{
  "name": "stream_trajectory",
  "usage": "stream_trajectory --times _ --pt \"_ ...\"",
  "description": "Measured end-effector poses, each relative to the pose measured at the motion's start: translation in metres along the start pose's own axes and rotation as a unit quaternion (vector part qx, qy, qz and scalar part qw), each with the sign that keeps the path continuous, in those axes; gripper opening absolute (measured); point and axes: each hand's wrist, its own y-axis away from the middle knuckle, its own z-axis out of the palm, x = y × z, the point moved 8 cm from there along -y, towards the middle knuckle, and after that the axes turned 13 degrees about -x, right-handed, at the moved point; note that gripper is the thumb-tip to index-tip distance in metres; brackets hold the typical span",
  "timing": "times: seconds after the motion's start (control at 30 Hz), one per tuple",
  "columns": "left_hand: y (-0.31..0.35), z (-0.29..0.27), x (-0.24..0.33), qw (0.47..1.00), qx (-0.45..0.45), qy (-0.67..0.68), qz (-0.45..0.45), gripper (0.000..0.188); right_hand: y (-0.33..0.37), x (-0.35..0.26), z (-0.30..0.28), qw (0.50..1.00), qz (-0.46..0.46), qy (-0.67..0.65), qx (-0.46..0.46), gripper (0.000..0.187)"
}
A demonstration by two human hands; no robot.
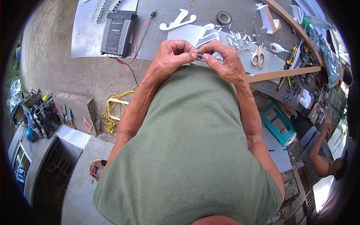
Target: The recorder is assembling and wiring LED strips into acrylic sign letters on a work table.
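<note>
My left hand [173, 57] and my right hand [225, 62] meet close to my body at the near edge of the grey worktable [159, 35]. Thumb and forefinger are pinched together on each hand. Between the fingertips is something small and thin; what it is cannot be made out. Just beyond the fingers lies a white cut-out letter shape [206, 34], with another white letter shape [177, 20] farther left. A tangle of thin white wires [240, 39] rests to the right, near scissors [257, 56] with pale handles.
A black power supply box [118, 33] with a red lead sits at the left. Black tape [224, 18] lies farther back. A brown strip frame [287, 73] borders pliers [290, 60] at right. Below are a teal stool [278, 122], yellow cord [108, 112] and another person [320, 148].
</note>
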Motion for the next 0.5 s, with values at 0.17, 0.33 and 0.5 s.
stream_trajectory --times 0.17,0.33,0.5 --pt "-0.001 -0.001 -0.004 1.0 -0.002 0.007 0.0 0.01 -0.001 -0.003 0.001 0.999 0.0 0.046 -0.001 0.016" --pt "0.0 0.0 -0.002 1.0 0.012 -0.01 -0.011 0.012 0.0 -0.002 0.003 0.999 0.021 0.02 0.022 0.017" --pt "-0.002 -0.006 -0.004 0.999 0.037 0.019 0.005 0.013 0.002 -0.008 -0.001 0.993 -0.064 0.082 0.059 0.022"
